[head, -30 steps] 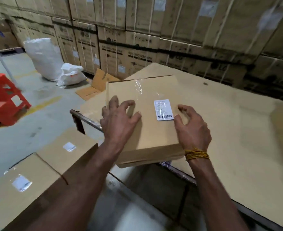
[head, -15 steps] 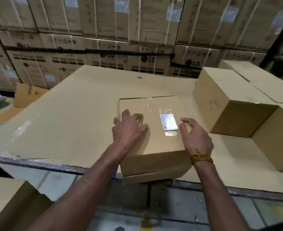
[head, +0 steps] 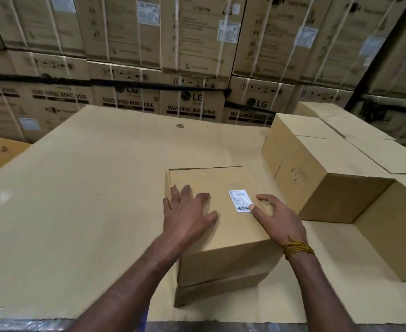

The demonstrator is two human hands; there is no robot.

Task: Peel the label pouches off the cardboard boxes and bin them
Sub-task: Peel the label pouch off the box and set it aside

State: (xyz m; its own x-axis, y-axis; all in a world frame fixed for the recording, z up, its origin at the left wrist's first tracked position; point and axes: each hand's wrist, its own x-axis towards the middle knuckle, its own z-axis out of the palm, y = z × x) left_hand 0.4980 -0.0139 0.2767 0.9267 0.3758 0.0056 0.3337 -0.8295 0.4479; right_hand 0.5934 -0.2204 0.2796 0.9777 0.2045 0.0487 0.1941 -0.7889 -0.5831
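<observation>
box [head: 223, 216] now slid further onto the cardboard-covered counter [head: 82, 200], long axis running away from the person, label pouch [head: 240, 200] barcode end nearest, left hand [head: 187, 216] flat on top with fingers spread, right hand [head: 278, 218] thumb touching the pouch edge, fingers loosely bent, gripping nothing

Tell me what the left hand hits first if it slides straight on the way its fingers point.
Probably nothing on the box: the left hand lies flat on the box, fingers aimed at its bare far edge. Beyond lies the cardboard-covered table, though depth is unclear.
</observation>
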